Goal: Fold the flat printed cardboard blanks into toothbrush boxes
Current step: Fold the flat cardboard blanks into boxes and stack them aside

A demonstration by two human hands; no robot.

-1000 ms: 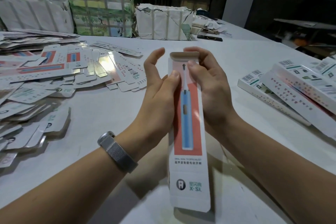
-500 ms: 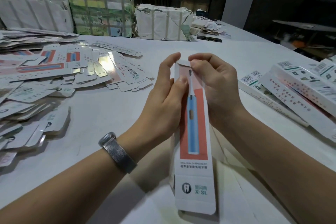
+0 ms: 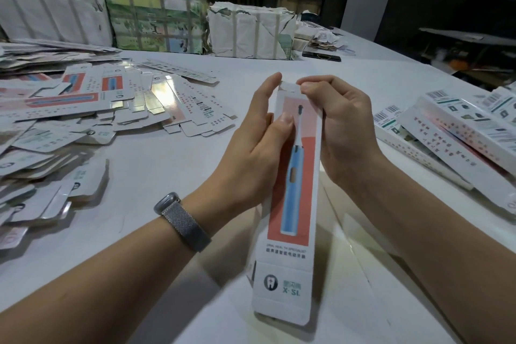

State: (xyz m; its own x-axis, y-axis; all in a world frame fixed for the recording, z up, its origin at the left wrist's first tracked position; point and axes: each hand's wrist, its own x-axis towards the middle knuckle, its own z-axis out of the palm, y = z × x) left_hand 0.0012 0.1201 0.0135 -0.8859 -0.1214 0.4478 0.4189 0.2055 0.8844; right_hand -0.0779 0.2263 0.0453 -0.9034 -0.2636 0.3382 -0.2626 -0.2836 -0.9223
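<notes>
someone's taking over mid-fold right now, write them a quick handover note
Left hand: holds the box from its left, thumb on the front.
Right hand: grips its right edge, fingertips pressing the top flap down.
Flat blanks lie at left, folded boxes at right.
Done: body formed.
Left: finish the top flap, close the open bottom flap, add it to the folded boxes.
</notes>
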